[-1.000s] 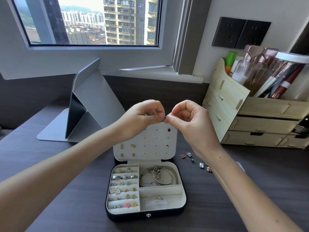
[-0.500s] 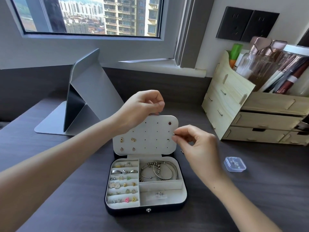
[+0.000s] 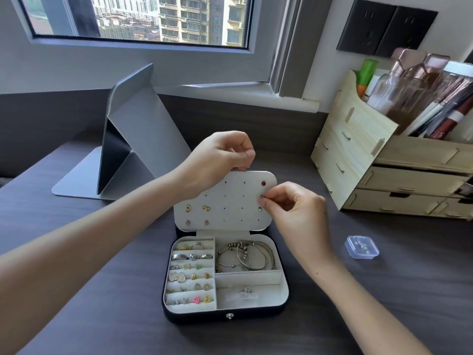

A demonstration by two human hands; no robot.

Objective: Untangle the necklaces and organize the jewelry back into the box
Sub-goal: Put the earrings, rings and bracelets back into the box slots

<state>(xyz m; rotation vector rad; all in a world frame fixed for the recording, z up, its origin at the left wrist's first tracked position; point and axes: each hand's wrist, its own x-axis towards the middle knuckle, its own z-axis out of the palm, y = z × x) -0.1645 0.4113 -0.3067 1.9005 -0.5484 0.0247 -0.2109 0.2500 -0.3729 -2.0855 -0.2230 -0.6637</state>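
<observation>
Hands at the upright earring panel (image 3: 230,198) of the open jewelry box (image 3: 225,313), which sits mid-scene on the dark surface (image 3: 102,316).
The left hand (image 3: 217,160) grips the panel's top edge with curled fingers. The right hand (image 3: 294,211) pinches a tiny piece (image 3: 261,200), too small to identify, against the panel's right side. Bracelets (image 3: 245,254) lie in the box's far right compartment, and rings and earrings (image 3: 190,278) fill the left rows. A clear plastic case (image 3: 361,247) lies to the right, a wooden organizer (image 3: 353,155) stands far right and a grey stand (image 3: 138,129) far left.
</observation>
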